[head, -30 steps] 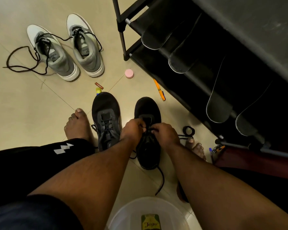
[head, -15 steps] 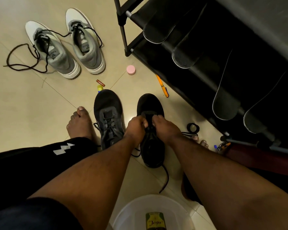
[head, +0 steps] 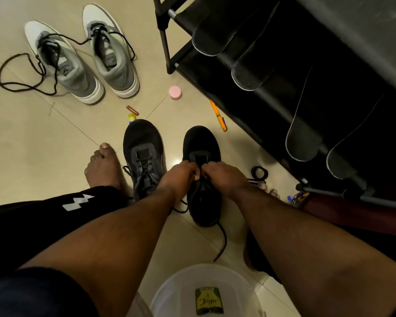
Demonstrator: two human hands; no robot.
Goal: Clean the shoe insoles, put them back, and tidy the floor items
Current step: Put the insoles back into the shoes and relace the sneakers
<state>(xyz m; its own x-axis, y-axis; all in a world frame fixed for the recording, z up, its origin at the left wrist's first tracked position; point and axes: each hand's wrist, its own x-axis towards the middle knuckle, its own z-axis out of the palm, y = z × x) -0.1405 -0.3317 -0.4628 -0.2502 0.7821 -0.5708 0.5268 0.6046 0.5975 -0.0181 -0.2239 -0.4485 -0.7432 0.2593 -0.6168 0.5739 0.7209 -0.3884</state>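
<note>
Two black shoes stand side by side on the tiled floor, the left black shoe point(head: 144, 154) laced and the right black shoe point(head: 202, 145) under my hands. My left hand point(head: 180, 176) and my right hand point(head: 222, 176) meet over its tongue, fingers curled and pinching the black laces. One loose lace end point(head: 222, 239) trails back toward me. Several dark insoles point(head: 247, 72) lean on the black shoe rack point(head: 169, 42) at the right. A pair of grey and white sneakers point(head: 87, 65) with untied dark laces sits at the far left.
Small items lie on the floor: a pink round lid point(head: 175, 92), an orange pen point(head: 218, 115), a brown stick point(head: 132, 109), a yellow and blue piece point(head: 131, 117), a black hair band point(head: 259, 172). A clear basin point(head: 176, 291) with a green sponge point(head: 209, 300) sits near me. My bare foot point(head: 103, 168) rests left.
Both hands have shifted slightly up the right black shoe's tongue and drawn closer together on the laces. The view tilted a little.
</note>
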